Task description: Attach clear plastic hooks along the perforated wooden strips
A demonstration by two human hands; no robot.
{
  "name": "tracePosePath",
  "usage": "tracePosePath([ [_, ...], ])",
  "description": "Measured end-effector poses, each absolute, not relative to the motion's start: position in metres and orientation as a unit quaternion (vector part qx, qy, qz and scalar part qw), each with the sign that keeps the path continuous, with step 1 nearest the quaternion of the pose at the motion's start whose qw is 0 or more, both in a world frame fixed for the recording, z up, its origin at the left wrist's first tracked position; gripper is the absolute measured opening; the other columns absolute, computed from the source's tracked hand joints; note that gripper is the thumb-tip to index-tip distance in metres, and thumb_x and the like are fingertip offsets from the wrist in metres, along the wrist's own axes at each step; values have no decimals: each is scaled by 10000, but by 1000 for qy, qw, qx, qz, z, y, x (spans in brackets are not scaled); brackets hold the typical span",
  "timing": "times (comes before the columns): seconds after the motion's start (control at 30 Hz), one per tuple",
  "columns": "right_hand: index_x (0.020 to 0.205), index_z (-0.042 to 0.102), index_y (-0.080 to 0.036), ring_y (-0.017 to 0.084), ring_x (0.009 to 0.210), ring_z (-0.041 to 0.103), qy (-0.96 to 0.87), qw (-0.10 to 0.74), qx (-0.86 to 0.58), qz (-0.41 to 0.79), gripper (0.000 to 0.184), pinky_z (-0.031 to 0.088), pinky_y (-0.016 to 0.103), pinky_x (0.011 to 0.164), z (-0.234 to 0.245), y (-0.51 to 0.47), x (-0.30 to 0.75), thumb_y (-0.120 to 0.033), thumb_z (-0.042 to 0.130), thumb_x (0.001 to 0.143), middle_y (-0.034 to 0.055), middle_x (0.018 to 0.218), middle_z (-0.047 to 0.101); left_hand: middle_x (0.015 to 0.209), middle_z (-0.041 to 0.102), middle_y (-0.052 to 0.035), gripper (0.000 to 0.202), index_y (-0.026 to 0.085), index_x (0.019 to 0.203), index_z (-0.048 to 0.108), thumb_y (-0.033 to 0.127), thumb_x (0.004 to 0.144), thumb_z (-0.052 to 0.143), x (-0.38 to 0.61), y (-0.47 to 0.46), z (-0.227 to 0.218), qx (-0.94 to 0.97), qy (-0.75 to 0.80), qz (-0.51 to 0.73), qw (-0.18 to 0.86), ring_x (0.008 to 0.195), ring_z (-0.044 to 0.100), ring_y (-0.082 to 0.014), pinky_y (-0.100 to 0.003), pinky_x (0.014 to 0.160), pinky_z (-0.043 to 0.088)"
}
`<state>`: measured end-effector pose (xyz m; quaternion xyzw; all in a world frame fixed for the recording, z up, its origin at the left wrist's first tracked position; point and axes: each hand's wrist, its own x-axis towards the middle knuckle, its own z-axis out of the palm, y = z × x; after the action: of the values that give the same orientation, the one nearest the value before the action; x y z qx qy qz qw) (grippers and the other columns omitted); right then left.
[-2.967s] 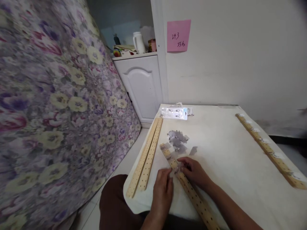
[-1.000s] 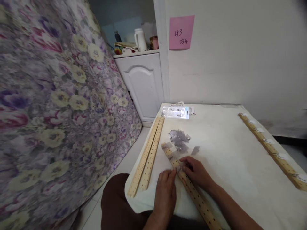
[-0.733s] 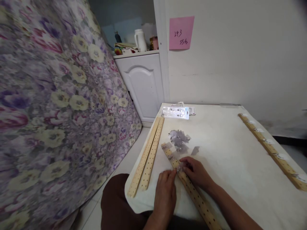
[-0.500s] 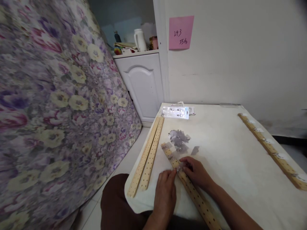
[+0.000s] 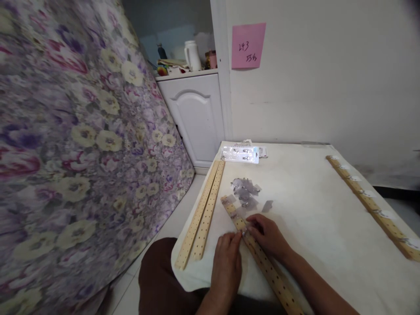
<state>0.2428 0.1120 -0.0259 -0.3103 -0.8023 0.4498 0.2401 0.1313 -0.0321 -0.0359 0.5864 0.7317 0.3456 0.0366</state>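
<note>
Your left hand (image 5: 227, 260) and right hand (image 5: 267, 234) curl at a small metal clip (image 5: 244, 231) atop the perforated wooden strip (image 5: 266, 267), grip unclear. You seem to be positioning the clip; next, keep the strip steady.

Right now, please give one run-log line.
left hand: at holed strip | right hand: strip's opposite edge | nearby: loose pieces

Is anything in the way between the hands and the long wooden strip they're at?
Nothing visible is. The left hand and right hand are right at the wooden strip, one on each side. The small grey pile lies beside its far end, not between.
</note>
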Motion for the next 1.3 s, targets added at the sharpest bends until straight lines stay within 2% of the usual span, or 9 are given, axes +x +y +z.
tracePosePath([
  [0.23, 913, 623, -175, 158, 634, 559, -797, 233, -340, 443, 222, 445, 283, 616, -33, 111, 237, -310, 609, 737, 2, 700, 623, 1051, 567, -84, 522, 205, 1229, 524, -15, 775, 392, 132, -31, -35, 581, 734, 347, 49, 967, 496, -212, -390, 852, 471],
  [0.63, 875, 588, -214, 149, 599, 519, -770, 225, -373, 465, 206, 408, 261, 596, -32, 108, 230, -299, 634, 693, -47, 622, 553, 1057, 566, -81, 514, 198, 1209, 535, -22, 765, 398, 132, -30, -34, 579, 744, 330, 53, 964, 487, -220, -398, 858, 458],
  [0.9, 859, 615, -195, 154, 611, 537, -784, 234, -351, 455, 187, 414, 266, 603, -33, 109, 236, -321, 622, 720, -21, 663, 598, 1061, 564, -65, 548, 216, 1219, 521, -25, 745, 389, 133, -31, -32, 570, 749, 331, 60, 965, 485, -219, -399, 876, 447],
  [1.13, 946, 606, -177, 157, 609, 556, -769, 271, -341, 468, 251, 451, 275, 600, -35, 107, 236, -348, 599, 762, 2, 721, 612, 1050, 566, -69, 545, 212, 1218, 520, -21, 746, 378, 134, -31, -33, 567, 753, 330, 60, 967, 487, -224, -398, 873, 451],
  [1.3, 981, 595, -173, 152, 609, 557, -782, 311, -355, 406, 244, 460, 291, 626, -33, 104, 239, -338, 519, 818, 34, 820, 631, 1052, 572, -78, 513, 201, 1204, 528, -1, 751, 398, 133, -32, -33, 569, 749, 337, 43, 976, 498, -233, -408, 882, 455],
])
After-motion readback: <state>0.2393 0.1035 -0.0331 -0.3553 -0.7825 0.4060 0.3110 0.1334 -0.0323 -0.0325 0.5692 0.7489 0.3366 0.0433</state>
